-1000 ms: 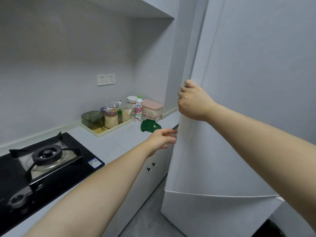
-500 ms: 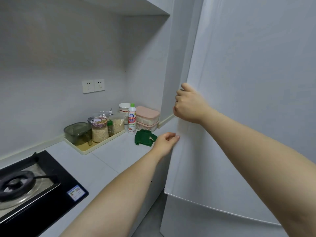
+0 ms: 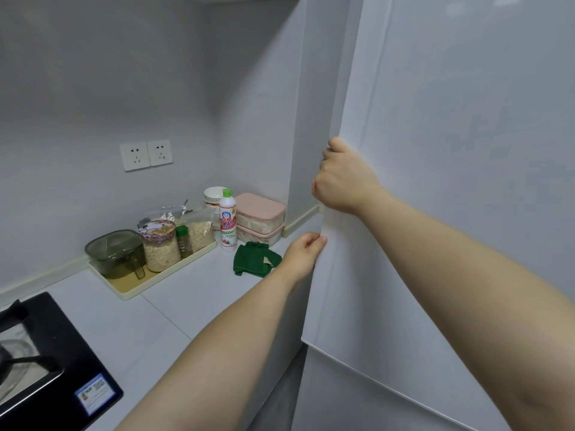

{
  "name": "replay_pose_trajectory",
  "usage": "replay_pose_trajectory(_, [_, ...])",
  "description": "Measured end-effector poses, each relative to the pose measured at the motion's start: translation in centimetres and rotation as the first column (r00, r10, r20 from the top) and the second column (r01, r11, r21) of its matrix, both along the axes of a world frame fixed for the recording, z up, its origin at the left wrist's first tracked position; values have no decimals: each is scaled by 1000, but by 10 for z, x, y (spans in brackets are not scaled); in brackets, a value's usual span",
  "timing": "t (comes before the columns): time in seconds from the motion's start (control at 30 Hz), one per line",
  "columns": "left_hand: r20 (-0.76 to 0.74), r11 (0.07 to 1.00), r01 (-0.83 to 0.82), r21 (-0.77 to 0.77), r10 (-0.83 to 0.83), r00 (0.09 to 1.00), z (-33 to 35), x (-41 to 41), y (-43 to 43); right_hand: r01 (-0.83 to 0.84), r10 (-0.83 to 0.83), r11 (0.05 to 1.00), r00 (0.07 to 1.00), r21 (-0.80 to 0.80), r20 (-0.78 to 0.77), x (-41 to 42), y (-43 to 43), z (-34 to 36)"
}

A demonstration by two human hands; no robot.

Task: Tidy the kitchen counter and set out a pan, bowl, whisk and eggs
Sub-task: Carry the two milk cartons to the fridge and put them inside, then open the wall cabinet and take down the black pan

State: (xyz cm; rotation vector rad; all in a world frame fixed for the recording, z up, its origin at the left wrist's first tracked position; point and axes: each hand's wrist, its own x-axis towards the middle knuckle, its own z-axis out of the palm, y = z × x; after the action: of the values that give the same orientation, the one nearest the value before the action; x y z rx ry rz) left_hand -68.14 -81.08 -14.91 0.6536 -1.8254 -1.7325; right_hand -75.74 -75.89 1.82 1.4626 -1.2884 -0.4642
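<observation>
At the fridge door (image 3: 435,213), beside the counter (image 3: 193,312), the right hand (image 3: 343,178) and left hand (image 3: 300,255) are both curling fingers round its edge. Little seems done: a cloth (image 3: 252,259) is lying loose, a bowl (image 3: 214,194) is sitting far back; pan, whisk, eggs are not showing.

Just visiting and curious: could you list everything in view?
fridge door: 1, white, right side
counter: 1, white, left of fridge door
stove: 1, black, bottom left
sockets: 2, white, on wall
tray: 1, cream, on counter
container: 1, green-tinted, on tray
jar: 1, clear, on tray
bottle: 1, white with green cap, beside tray
bowl: 1, white, behind bottle
boxes: 2, pink, stacked in corner
cloth: 1, green, on counter
right hand: 1, bare, gripping fridge door edge
left hand: 1, bare, on same edge, lower
</observation>
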Motion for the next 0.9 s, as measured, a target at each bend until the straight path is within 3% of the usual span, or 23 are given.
replay_pose_trajectory(0.5, [-21,999,14,39,-14,1000,2,-49,-18,185,-186,982,982,-23,-22,-45,-25,-1])
replay_pose_trajectory(0.9, [-13,998,39,55,-38,999,5,-75,-28,203,-203,979,979,35,-19,-69,-33,0])
